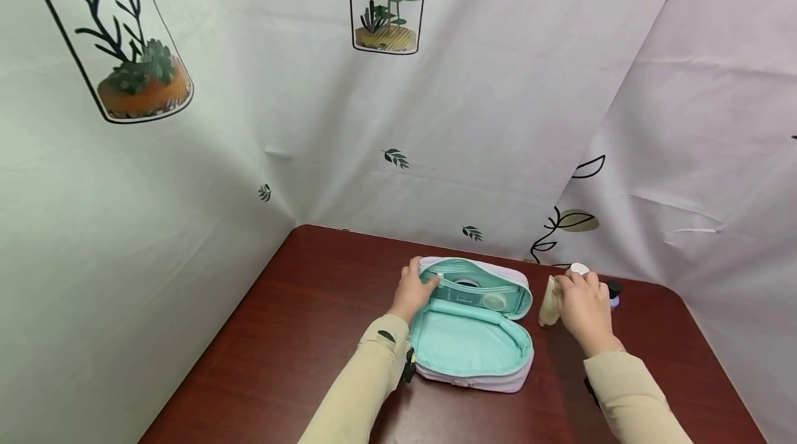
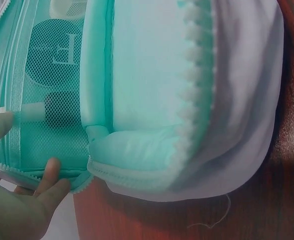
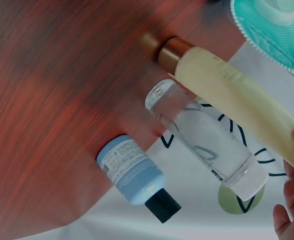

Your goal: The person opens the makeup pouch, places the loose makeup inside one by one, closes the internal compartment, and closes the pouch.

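Note:
A pink zip cosmetic bag with a mint lining lies unzipped on the table, its two halves spread apart. My left hand holds the left edge of its back half, thumb inside by the mesh pocket. Behind that mesh sit a round dark item marked with an F, a dark-ended small item and a white round item. To the bag's right, my right hand pinches the end of a cream-coloured tube, its brown cap pointing down toward the table.
Beyond the tube stand a clear bottle with a white cap and a blue bottle with a black cap. The brown table ends at a white printed cloth behind and at the sides.

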`<state>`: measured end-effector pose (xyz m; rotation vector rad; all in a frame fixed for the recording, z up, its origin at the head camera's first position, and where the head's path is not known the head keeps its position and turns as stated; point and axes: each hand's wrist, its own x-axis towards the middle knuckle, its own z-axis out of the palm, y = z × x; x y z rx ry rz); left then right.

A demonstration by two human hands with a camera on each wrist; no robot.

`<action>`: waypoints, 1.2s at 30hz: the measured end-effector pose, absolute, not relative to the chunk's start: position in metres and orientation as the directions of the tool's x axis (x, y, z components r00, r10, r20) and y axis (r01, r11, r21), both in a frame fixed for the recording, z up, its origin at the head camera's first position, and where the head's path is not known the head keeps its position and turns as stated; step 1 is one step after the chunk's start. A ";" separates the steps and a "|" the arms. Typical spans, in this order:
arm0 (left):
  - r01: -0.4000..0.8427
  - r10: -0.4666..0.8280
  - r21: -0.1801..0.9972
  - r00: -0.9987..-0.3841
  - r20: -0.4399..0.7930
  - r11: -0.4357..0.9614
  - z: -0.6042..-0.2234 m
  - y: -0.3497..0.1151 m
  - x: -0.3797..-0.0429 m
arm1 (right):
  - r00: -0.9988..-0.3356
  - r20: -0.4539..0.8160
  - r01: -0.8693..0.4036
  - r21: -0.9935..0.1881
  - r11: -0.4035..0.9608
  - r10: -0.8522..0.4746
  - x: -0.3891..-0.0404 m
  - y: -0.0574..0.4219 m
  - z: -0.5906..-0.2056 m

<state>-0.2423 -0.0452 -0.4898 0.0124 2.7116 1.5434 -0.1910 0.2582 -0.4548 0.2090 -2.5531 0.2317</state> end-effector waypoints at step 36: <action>-0.005 0.020 0.852 -1.000 -0.019 0.523 -0.493 -0.045 -0.245 | -0.969 0.228 -0.191 -0.440 0.877 -0.097 -0.185 0.203 -0.398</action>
